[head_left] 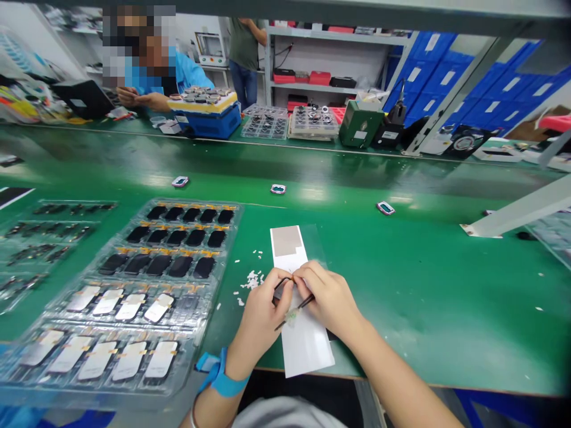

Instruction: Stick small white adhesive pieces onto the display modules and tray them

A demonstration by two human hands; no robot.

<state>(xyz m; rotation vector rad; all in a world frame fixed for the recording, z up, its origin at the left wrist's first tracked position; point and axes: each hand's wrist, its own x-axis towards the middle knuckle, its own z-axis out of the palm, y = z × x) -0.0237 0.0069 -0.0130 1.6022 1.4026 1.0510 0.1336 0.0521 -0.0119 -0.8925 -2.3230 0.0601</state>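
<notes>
My left hand (263,306) and my right hand (332,297) meet over a white sheet (307,353). Between their fingertips is a small dark-edged display panel (282,282) with an orange bit at its top; fingers hide much of it. My left thumb and fingers pinch the panel. Dark tweezers (307,301) stick out of my curled right hand, slanting down to the left, while its fingertips touch the panel's orange end. A greenish clear scrap (292,316) shows below the fingers. Small white pieces (253,279) lie scattered left of the sheet.
Left of my hands, a clear tray (229,238) holds rows of black and white-backed display panels. Another parts tray (44,244) lies farther left. Several small framed parts (278,189) sit along the green bench. A white post (517,208) stands right. A co-worker (187,71) sits opposite.
</notes>
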